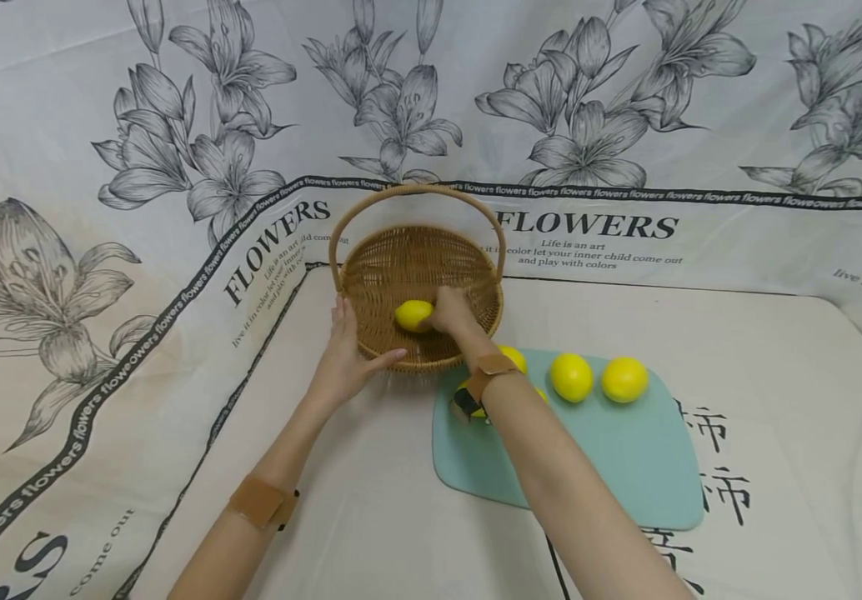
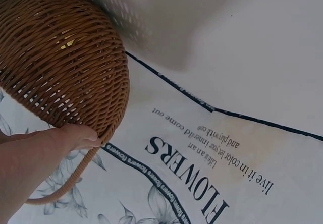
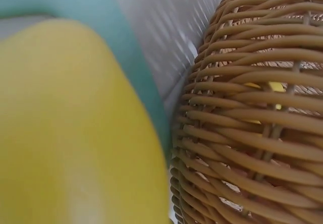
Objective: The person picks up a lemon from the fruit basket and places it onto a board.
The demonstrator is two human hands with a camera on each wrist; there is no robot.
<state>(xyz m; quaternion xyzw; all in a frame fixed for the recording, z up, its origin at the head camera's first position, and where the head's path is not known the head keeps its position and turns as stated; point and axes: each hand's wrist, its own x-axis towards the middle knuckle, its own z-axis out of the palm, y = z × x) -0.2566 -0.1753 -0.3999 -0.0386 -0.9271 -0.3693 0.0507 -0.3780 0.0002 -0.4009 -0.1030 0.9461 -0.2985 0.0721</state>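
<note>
A brown wicker basket (image 1: 419, 250) with an arched handle stands tilted, its open side facing me. My left hand (image 1: 343, 354) grips the left side of its rim, thumb along the front edge; the left wrist view shows the fingers (image 2: 81, 135) at the rim near the handle's base. Inside the basket, my right hand (image 1: 452, 312) holds a yellow lemon (image 1: 413, 316) low against the woven wall. Its far fingers are partly hidden. In the right wrist view, bits of yellow (image 3: 276, 87) show through the wicker (image 3: 252, 128).
Right of the basket lies a pale green cutting board (image 1: 611, 467) bearing several lemons, among them one lemon (image 1: 570, 377) and another lemon (image 1: 624, 380); my right forearm covers others. A large lemon (image 3: 75, 133) fills the right wrist view's left side. Flower-printed cloth (image 1: 401, 108) hangs behind.
</note>
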